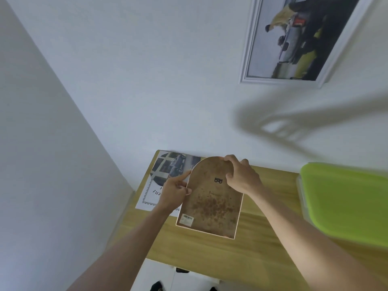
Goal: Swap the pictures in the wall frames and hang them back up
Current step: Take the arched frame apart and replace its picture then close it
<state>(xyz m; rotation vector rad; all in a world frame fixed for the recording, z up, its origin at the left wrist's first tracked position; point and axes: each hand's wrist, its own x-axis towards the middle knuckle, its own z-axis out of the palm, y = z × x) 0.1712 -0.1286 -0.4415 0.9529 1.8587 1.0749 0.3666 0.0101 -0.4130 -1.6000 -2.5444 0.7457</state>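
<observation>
The arched frame (210, 204) lies face down on the table (262, 238), its brown back up, probably so the backing can be lifted for the swap. The right hand (241, 178) grips the frame's far curved edge, fingers curled over it, thumb on the back near the hanger (218, 180). The left hand (175, 192) pinches the left edge, forefinger stretched along it. A loose print (168, 175) lies just left, partly under the frame. A green lid (344, 202) sits right; a framed photo (300, 38) hangs on the far wall.
</observation>
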